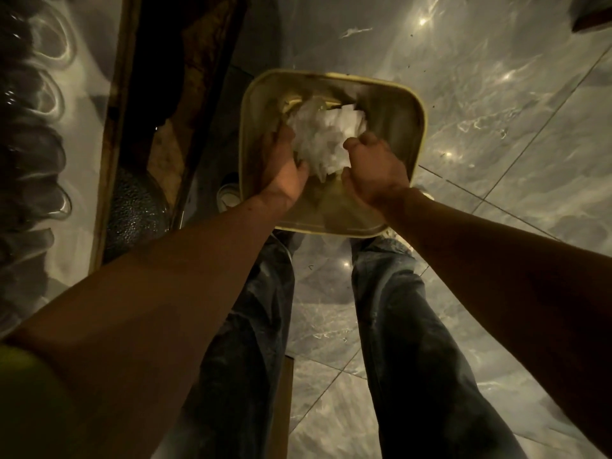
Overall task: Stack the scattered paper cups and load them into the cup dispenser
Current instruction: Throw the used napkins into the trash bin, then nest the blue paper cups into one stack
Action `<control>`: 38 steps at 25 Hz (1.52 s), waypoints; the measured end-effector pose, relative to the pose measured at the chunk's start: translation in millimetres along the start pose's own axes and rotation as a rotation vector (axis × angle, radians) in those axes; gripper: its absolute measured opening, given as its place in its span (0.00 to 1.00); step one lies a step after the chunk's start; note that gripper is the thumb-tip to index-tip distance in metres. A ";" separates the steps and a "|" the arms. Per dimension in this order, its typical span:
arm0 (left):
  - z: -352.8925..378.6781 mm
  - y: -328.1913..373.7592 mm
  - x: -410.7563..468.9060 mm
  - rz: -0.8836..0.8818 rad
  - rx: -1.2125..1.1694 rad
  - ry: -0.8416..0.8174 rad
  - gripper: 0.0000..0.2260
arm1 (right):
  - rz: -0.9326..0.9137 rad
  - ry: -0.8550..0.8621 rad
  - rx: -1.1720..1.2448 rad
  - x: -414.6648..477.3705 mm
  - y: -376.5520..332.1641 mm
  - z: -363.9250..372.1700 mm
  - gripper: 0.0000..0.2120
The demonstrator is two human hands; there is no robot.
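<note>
Few at a time, lift from the white heap of cups (pixel 326 134) in the square bin (pixel 394 117) at frame centre; right hand (pixel 374 170) curled onto the heap's edge; left hand (pixel 284 167) fingers buried, grip not discernible; nest rims aligned, no crushing.

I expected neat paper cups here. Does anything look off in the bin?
Yes. The left hand and right hand reach into the yellow bin, where the white material lies crumpled in a heap, not as whole cups.

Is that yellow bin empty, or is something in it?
Not empty. A crumpled white heap lies inside the bin; whether it is cups, cannot tell.
</note>
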State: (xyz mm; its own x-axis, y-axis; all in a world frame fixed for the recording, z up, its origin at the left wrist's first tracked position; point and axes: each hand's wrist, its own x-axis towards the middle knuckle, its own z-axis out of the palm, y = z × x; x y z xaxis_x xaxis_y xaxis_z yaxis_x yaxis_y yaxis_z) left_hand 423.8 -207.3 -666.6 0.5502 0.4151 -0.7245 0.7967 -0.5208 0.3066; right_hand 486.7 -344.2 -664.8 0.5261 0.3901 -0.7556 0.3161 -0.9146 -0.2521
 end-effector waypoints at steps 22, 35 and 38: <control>-194.8 72.9 -238.5 0.382 0.235 -0.026 0.15 | -0.082 0.184 0.045 -245.7 -65.1 -190.5 0.21; -327.1 155.9 -386.3 0.561 0.234 0.216 0.20 | -0.052 0.468 0.078 -412.4 -89.6 -321.1 0.20; -365.9 190.9 -402.5 0.723 0.274 0.305 0.21 | -0.018 0.585 0.116 -445.9 -91.4 -360.1 0.23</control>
State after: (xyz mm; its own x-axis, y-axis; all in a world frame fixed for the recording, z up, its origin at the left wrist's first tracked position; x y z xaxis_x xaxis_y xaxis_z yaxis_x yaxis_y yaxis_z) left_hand 445.9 -200.9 -90.6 0.9781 0.0719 -0.1953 0.1534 -0.8833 0.4430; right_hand 507.5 -396.4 -87.1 0.8796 0.3690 -0.3003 0.2579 -0.9002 -0.3509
